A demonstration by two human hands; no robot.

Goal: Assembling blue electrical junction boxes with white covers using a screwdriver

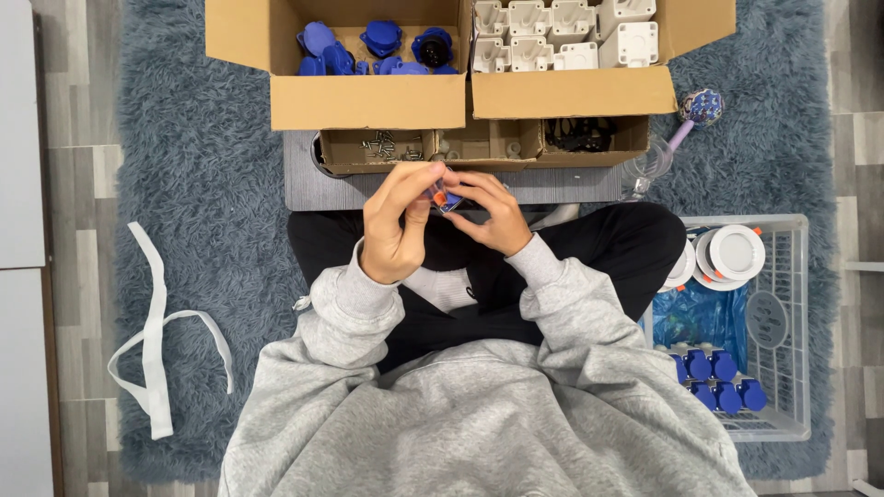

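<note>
On a shaggy blue-grey rug (198, 184), seated before open cardboard boxes (368, 99), you pinch a small blue-and-orange part (445, 199) between both hands: left hand (398, 225) fingers curled over it, right hand (493, 213) closed beneath, equally near.

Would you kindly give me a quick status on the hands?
Left hand and right hand both pinching small blue-and-orange part. Held above lap. Nothing obstructing.
</note>
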